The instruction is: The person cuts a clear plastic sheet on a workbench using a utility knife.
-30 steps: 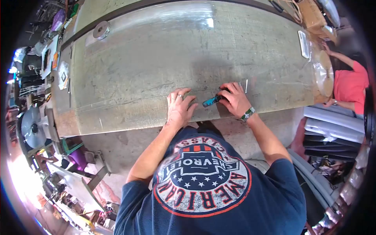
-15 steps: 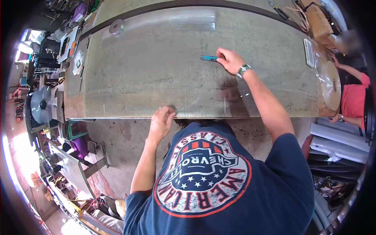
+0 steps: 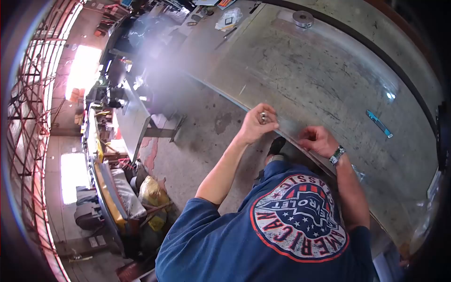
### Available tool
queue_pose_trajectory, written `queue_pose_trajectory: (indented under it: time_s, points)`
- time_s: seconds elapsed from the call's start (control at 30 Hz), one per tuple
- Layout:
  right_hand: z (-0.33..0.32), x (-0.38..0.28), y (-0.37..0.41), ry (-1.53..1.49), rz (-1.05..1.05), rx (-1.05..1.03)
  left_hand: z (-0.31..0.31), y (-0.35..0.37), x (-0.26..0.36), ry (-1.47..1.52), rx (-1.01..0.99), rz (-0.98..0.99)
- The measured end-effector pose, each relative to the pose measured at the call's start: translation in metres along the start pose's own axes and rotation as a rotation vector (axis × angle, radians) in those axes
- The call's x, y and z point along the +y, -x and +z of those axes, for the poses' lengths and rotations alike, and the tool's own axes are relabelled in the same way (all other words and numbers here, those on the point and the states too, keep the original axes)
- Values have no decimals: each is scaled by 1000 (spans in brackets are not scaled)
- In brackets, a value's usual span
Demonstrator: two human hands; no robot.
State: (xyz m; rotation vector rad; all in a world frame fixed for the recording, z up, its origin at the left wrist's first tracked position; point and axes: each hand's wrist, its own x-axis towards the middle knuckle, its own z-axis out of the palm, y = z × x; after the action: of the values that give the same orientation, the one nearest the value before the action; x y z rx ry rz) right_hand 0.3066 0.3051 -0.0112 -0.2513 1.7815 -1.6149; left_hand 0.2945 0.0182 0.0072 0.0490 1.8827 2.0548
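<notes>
At the near edge of the worktable (image 3: 329, 75), my left hand (image 3: 257, 124) is closed, thumb against fingers. A small shiny ring-like detail shows at its fingers; what they hold, if anything, is too small to tell. My right hand (image 3: 319, 142), with a patterned band on its wrist, is a little to the right over the same edge, fingers pinched together. Whether something thin is between them cannot be made out. A blue cutter (image 3: 379, 123) lies on the tabletop, beyond my right hand and apart from it. Farther back sits a grey roll (image 3: 303, 19).
A dark strip (image 3: 394, 63) runs along the table's far side. A clear plastic bag (image 3: 229, 19) and a thin dark tool (image 3: 229, 33) lie at the far left. Left of the floor stand a bench panel (image 3: 135, 117) and a yellowish bag (image 3: 154, 191).
The view has turned left. My right hand has let go of the blue cutter, now on the table, and come back to the near edge beside my left hand.
</notes>
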Motion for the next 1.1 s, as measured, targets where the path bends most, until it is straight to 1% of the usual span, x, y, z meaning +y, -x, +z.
queue_pose_trajectory:
  time_s: [0.03,0.07,0.17,0.2,0.3,0.4,0.47,0.5,0.53,0.6,0.63,0.67,0.77,0.87,0.97,1.1]
  points:
    - [-4,7,-8,34,-14,35,-13,-11,-1,40,17,4]
    - [-4,8,-18,74,-27,67,-33,-22,-8,53,76,21]
    - [2,-1,-39,133,48,200,-98,-51,-14,56,135,93]
    - [5,-8,-46,203,48,222,-121,-60,-16,69,163,116]
    - [16,4,-68,142,118,280,-189,-85,-16,-260,288,180]
    - [32,10,-85,130,153,363,-257,-107,-19,-598,354,277]
    - [46,-1,-95,91,181,410,-291,-117,-20,-558,375,275]
    - [50,-1,-101,125,195,426,-302,-121,-17,-541,382,276]
    - [54,1,-103,157,205,443,-308,-124,-14,-507,394,236]
    - [61,0,-104,239,247,470,-317,-127,-8,-558,412,235]
    - [63,4,-104,228,250,493,-321,-128,-9,-581,424,235]
    - [66,10,-106,219,248,514,-327,-130,-15,-693,473,258]
    - [66,10,-108,188,270,536,-326,-130,-24,-852,656,332]
    - [62,5,-108,183,324,509,-330,-129,-35,-806,691,285]
    - [61,1,-108,115,352,515,-327,-126,-32,-806,715,223]
    - [57,10,-108,75,364,512,-325,-128,-36,-794,759,224]
